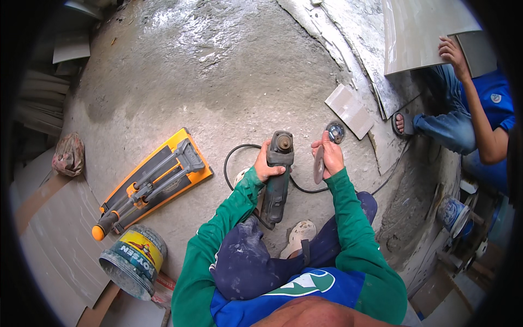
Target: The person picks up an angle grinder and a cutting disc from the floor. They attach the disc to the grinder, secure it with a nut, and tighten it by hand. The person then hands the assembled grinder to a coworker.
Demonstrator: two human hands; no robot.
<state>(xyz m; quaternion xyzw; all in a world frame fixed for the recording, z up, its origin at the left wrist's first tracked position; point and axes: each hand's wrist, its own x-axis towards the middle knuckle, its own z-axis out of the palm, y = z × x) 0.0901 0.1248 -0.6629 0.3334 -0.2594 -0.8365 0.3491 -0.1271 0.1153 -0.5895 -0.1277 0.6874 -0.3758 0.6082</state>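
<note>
My left hand (266, 165) is closed around the front of a dark angle grinder (277, 188), which stands in front of my knees with its head away from me. The grinder's bare spindle faces up, with no disc on it. In my right hand (333, 158) a thin greyish-brown disc (318, 164) is held edge-on by the fingers. Just beyond those fingertips is a dark round disc (335, 132) with a shiny centre; whether the fingers touch it I cannot tell. A black cord (239, 147) loops behind the grinder.
On the left lie a yellow-and-grey tile cutter (155, 182) and a tipped bucket (136, 261). A tile piece (350, 110) lies beyond my right hand. At right, a co-worker's hand (455, 56) holds a large tile (419, 32). Another bucket (453, 212) stands below them.
</note>
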